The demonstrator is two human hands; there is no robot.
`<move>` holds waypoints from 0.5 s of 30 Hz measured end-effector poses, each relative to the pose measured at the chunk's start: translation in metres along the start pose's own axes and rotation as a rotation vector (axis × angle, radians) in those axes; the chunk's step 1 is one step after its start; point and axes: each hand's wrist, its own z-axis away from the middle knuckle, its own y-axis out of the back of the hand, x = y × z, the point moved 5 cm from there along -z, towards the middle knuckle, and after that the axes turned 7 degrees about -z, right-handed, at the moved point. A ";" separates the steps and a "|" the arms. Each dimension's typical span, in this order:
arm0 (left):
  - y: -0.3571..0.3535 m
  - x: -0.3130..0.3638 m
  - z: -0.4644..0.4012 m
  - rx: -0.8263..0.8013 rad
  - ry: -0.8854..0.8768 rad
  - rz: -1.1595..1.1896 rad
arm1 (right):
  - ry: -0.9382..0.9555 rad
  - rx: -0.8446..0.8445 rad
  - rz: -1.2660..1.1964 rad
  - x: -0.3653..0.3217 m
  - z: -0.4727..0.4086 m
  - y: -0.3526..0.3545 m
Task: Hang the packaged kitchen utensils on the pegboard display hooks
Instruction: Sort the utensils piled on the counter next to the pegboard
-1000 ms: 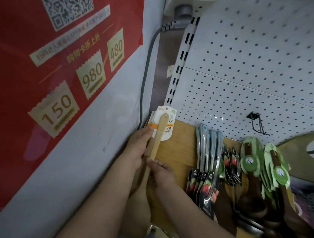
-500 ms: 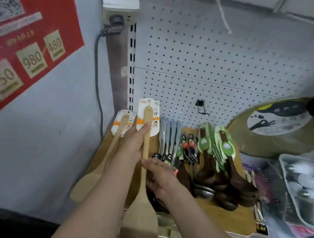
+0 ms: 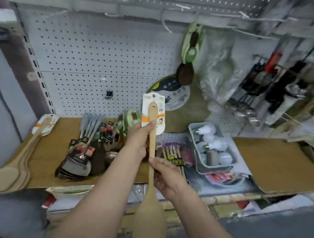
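I hold a wooden spatula (image 3: 150, 213) upright in front of the shelf, its white and orange card (image 3: 147, 107) at the top. My left hand (image 3: 139, 138) grips the handle just below the card. My right hand (image 3: 165, 176) pinches the handle lower down, above the blade. A white pegboard (image 3: 92, 55) fills the back wall, with a small black hook (image 3: 108, 94) low on it. Higher up, green-carded dark spoons (image 3: 190, 51) hang from a hook. Several more wooden spatulas (image 3: 18, 161) lie at the shelf's left end.
On the wooden shelf (image 3: 277, 165) lie packaged metal utensils (image 3: 83, 149), green-carded spoons (image 3: 130, 117), a grey tray of light bulbs (image 3: 212, 147) and a round board (image 3: 175, 93) leaning at the back. Black tools and plastic bags (image 3: 217, 71) hang at the right.
The view has swung right and pulled back. Both hands lifted one spatula off the pile at the shelf's left end and carried it right, up in front of the pegboard.
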 end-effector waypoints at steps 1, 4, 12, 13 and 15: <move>-0.027 -0.007 0.009 -0.034 0.009 -0.013 | 0.024 0.019 -0.023 -0.009 0.011 0.023; -0.096 -0.031 0.030 -0.133 0.035 -0.027 | 0.080 0.060 -0.063 -0.035 0.045 0.082; -0.270 -0.075 0.060 -0.314 0.043 -0.091 | 0.193 0.226 -0.163 -0.097 0.097 0.220; -0.294 -0.083 0.062 -0.342 0.053 -0.106 | 0.208 0.258 -0.185 -0.105 0.100 0.238; -0.342 -0.097 0.063 -0.372 0.071 -0.129 | 0.245 0.307 -0.234 -0.125 0.105 0.275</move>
